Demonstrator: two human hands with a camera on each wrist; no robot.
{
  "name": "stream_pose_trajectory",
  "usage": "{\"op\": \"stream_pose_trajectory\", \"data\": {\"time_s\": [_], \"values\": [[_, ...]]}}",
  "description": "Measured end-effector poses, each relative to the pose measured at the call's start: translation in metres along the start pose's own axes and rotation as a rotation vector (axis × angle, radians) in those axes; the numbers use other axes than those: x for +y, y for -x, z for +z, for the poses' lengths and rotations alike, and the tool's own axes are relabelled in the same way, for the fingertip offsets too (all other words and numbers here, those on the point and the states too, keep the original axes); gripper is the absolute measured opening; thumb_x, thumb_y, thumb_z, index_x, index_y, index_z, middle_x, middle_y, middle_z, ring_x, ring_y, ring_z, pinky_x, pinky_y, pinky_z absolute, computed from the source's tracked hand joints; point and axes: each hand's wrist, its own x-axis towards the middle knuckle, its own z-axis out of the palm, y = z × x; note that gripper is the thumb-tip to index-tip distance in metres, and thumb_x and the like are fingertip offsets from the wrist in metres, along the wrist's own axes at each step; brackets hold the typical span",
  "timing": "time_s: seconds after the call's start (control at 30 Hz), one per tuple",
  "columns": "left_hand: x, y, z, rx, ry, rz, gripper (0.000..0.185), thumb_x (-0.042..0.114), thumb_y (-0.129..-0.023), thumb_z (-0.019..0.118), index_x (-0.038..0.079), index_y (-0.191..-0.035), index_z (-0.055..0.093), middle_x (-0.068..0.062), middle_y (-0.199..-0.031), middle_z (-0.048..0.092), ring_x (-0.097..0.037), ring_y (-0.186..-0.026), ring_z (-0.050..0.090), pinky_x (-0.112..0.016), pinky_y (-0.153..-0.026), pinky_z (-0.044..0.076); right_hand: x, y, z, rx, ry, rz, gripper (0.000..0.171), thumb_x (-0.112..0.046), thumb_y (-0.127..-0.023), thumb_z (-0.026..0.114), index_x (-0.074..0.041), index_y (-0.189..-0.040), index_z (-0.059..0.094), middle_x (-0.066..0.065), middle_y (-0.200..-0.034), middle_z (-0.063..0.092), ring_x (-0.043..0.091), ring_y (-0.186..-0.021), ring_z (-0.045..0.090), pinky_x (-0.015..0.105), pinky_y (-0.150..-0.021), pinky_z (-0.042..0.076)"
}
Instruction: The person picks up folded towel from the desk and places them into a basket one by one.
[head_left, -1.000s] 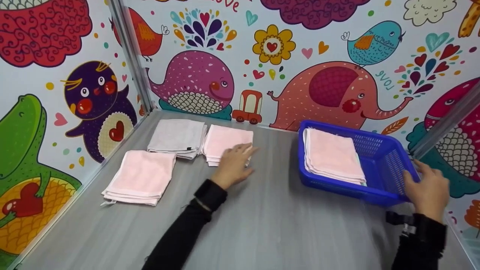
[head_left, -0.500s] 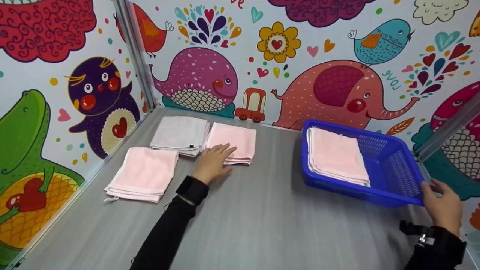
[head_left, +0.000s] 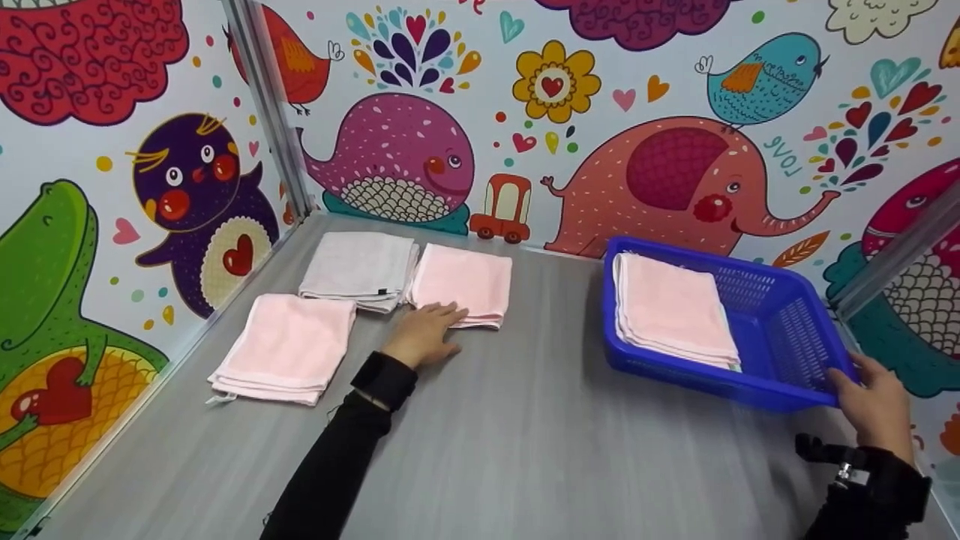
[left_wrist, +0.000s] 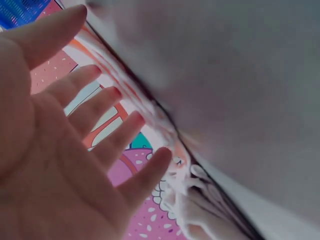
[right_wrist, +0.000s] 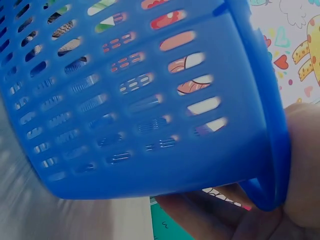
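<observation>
My left hand [head_left: 424, 336] lies at the near left edge of a folded pink towel [head_left: 466, 281], its fingertips over that edge. In the left wrist view the fingers of the left hand [left_wrist: 75, 135] are extended and hold nothing; the towel edges [left_wrist: 125, 82] are just beyond them. My right hand [head_left: 877, 401] grips the near right corner of a blue plastic basket [head_left: 780, 334], thumb over the rim. The right wrist view shows the perforated wall of the basket [right_wrist: 150, 165], with fingers under its rim. Folded pink towels [head_left: 667, 307] are stacked in the basket's left part.
A folded light grey towel [head_left: 358, 266] lies left of the pink one. Nearer the front left lies another folded pink towel [head_left: 289, 345]. The grey table [head_left: 540, 450] is bounded behind and at the sides by printed panels [head_left: 600, 180] with metal posts [head_left: 271, 120].
The left hand has shifted left and slightly back from over the pink towel's right side to its near left edge. The right hand has settled its grip on the basket's corner.
</observation>
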Motion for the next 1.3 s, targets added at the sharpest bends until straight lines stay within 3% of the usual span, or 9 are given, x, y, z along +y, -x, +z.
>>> {"op": "stream_pose_trajectory", "data": {"time_s": [0.13,0.2,0.27,0.33,0.4,0.47,0.57,0.7,1.3], "values": [[0.0,-0.002,0.001,-0.007,-0.009,0.012,0.063,0.032,-0.098,0.07,0.019,-0.156,0.049,-0.007,-0.162,0.046,-0.034,-0.152,0.039,-0.054,-0.122,0.032,0.001,0.001,-0.003,-0.044,0.006,-0.01,0.066,-0.026,-0.111,0.036,0.001,-0.164,0.006,0.039,-0.163,0.018,0.054,-0.139,0.042,0.067,-0.107,0.041],[0.0,-0.002,0.002,-0.005,-0.004,0.023,0.063,0.031,-0.097,0.07,0.017,-0.155,0.05,-0.008,-0.161,0.046,-0.035,-0.151,0.039,-0.055,-0.121,0.033,0.002,0.002,-0.002,-0.043,0.026,-0.03,0.066,-0.026,-0.111,0.037,0.003,-0.163,0.008,0.041,-0.161,0.021,0.053,-0.135,0.045,0.053,-0.099,0.055],[-0.001,-0.002,0.002,-0.006,0.0,0.028,0.062,0.031,-0.098,0.07,0.017,-0.155,0.05,-0.009,-0.161,0.046,-0.035,-0.151,0.039,-0.055,-0.121,0.033,0.002,0.002,0.0,-0.041,0.04,-0.061,0.066,-0.026,-0.111,0.038,0.005,-0.162,0.011,0.043,-0.159,0.025,0.052,-0.132,0.049,0.034,-0.085,0.06],[-0.001,-0.001,0.002,-0.005,-0.001,0.031,0.062,0.03,-0.098,0.07,0.016,-0.155,0.05,-0.009,-0.161,0.047,-0.035,-0.151,0.039,-0.056,-0.121,0.034,0.0,0.002,0.004,-0.035,0.059,-0.102,0.065,-0.025,-0.11,0.039,0.008,-0.161,0.015,0.045,-0.155,0.029,0.052,-0.129,0.051,0.017,-0.068,0.053],[0.0,-0.001,0.002,0.0,0.004,0.037,0.062,0.029,-0.097,0.07,0.016,-0.154,0.051,-0.01,-0.161,0.047,-0.036,-0.151,0.04,-0.055,-0.121,0.034,-0.002,0.003,0.007,-0.037,0.07,-0.128,0.065,-0.025,-0.11,0.04,0.009,-0.16,0.017,0.046,-0.154,0.03,0.053,-0.129,0.051,0.01,-0.062,0.045],[0.0,0.0,0.001,0.0,0.004,0.042,0.062,0.029,-0.097,0.07,0.015,-0.154,0.05,-0.01,-0.161,0.047,-0.036,-0.151,0.039,-0.055,-0.121,0.034,-0.007,0.003,0.012,-0.037,0.071,-0.136,0.064,-0.025,-0.11,0.041,0.01,-0.16,0.019,0.046,-0.153,0.031,0.055,-0.13,0.05,0.012,-0.062,0.049],[0.0,0.0,0.0,0.005,0.011,0.046,0.061,0.028,-0.097,0.07,0.015,-0.154,0.051,-0.011,-0.16,0.047,-0.036,-0.151,0.04,-0.054,-0.121,0.035,-0.017,0.002,0.02,-0.05,0.061,-0.119,0.064,-0.023,-0.11,0.04,0.009,-0.16,0.017,0.045,-0.155,0.03,0.056,-0.134,0.047,0.036,-0.085,0.061],[0.001,0.0,0.0,0.003,0.008,0.041,0.061,0.028,-0.098,0.07,0.015,-0.154,0.05,-0.011,-0.161,0.046,-0.036,-0.151,0.039,-0.054,-0.122,0.033,-0.031,0.0,0.032,-0.07,0.071,-0.136,0.063,-0.019,-0.109,0.041,0.011,-0.159,0.018,0.047,-0.152,0.033,0.057,-0.134,0.048,0.062,-0.102,0.05],[0.0,0.001,0.002,0.012,-0.008,0.041,0.061,0.03,-0.098,0.069,0.016,-0.154,0.05,-0.011,-0.161,0.047,-0.037,-0.15,0.04,-0.054,-0.121,0.034,-0.08,0.009,0.085,-0.085,0.166,-0.274,0.057,-0.014,-0.106,0.044,0.017,-0.152,0.028,0.046,-0.139,0.046,0.054,-0.122,0.054,0.067,-0.101,0.046]]}}
